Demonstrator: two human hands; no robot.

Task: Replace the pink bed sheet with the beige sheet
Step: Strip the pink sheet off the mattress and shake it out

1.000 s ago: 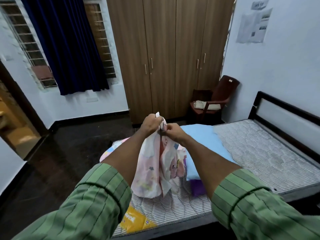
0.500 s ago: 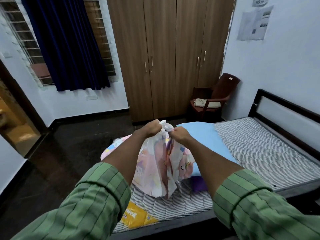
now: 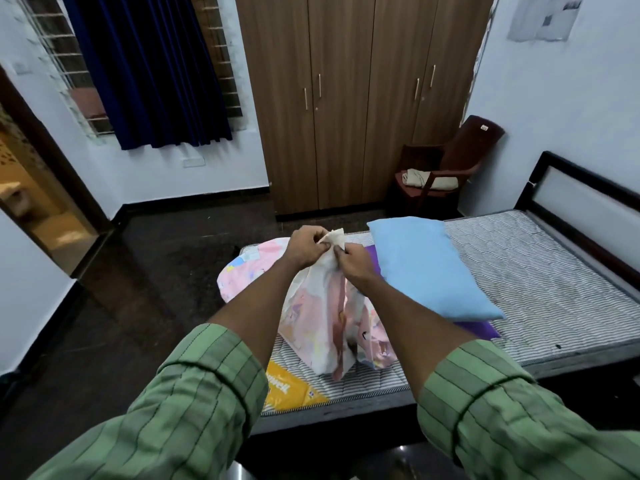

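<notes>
Head view, left to right. Open doorway (image 3: 31,202) at far left, dark floor (image 3: 138,271) in front of it. Barred window (image 3: 69,64) with navy curtain (image 3: 149,71) hanging over its middle. Wooden wardrobe (image 3: 346,98) at centre back, doors closed.

Left hand (image 3: 306,249) and right hand (image 3: 355,266) are raised over the near corner of the bed, almost touching. Both pinch the top edge of the pink sheet (image 3: 322,317): left fingers curled round the bunched pale corner, right thumb and fingers gripping the fabric just below it. Sheet hangs down from the hands in loose folds, lower end resting on the bare striped mattress (image 3: 536,271). More of it lies heaped at the mattress's left corner, spilling over the edge. Green striped sleeves (image 3: 194,410) rolled to the forearms.

Orange label (image 3: 291,389) on the mattress near the front edge. Blue pillow (image 3: 429,268) lies just right of the hands, on top of something purple (image 3: 478,329), only partly visible.

Brown chair (image 3: 446,164) beside the wardrobe, beige sheet (image 3: 429,180) folded on its seat, well apart from the hands. Black headboard (image 3: 585,202) at the right. Paper (image 3: 543,17) pinned on the right wall.
</notes>
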